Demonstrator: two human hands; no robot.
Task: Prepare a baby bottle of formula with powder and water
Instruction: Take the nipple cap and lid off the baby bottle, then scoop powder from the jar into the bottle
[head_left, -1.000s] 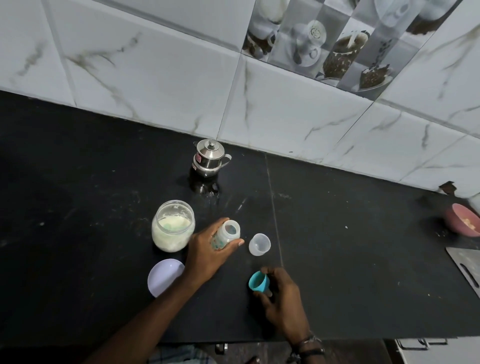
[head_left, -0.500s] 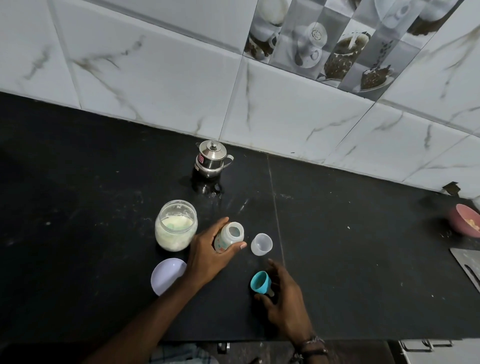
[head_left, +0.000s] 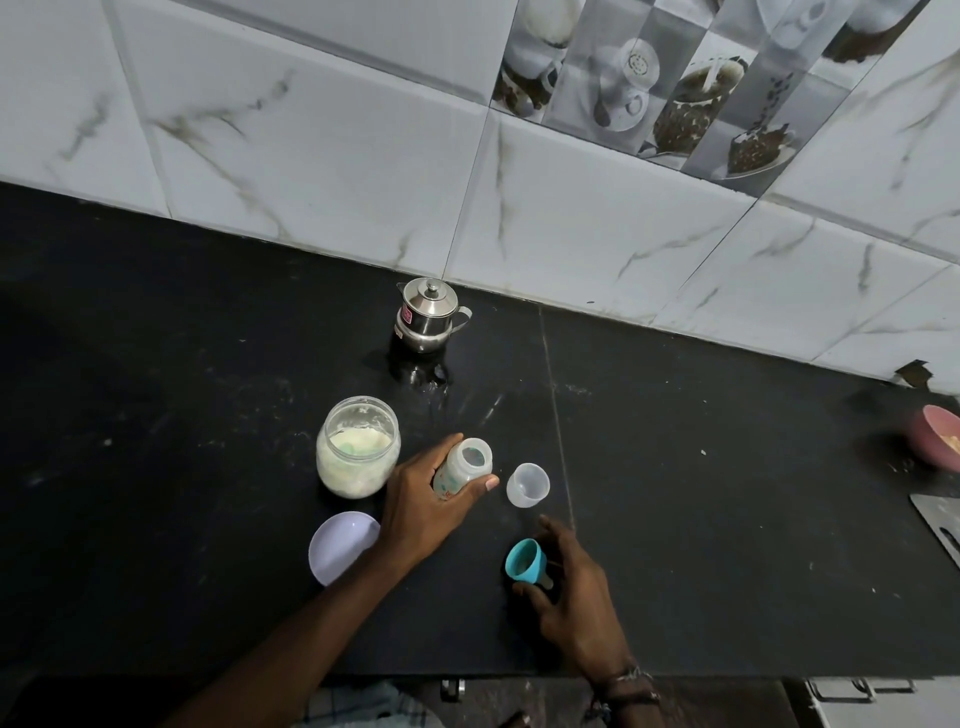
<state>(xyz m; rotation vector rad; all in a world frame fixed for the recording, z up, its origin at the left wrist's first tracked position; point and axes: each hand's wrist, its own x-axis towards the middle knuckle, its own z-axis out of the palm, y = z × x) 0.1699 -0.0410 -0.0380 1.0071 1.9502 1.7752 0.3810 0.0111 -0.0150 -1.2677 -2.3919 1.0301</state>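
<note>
— Where's the bottle?

— In my left hand (head_left: 421, 506). My fingers and thumb wrap around the open baby bottle (head_left: 461, 467), which stands on the black table (head_left: 727, 519), its mouth uncovered.

— And your other hand?

— My right hand (head_left: 571, 587) is low on the table, thumb and fingers curled around the teal collar with its nipple (head_left: 525, 558), lying on its side.

— What's around you?

— The glass jar of powder (head_left: 358, 447) sits just beside the bottle on my left, lid off — its pale purple lid (head_left: 340, 545) lies nearer me. A small clear cap (head_left: 528, 484) stands just right of the bottle. A lidded steel pot (head_left: 428, 314) waits near the tiled wall, and a pink bowl (head_left: 937, 441) sits at the far right edge.
</note>
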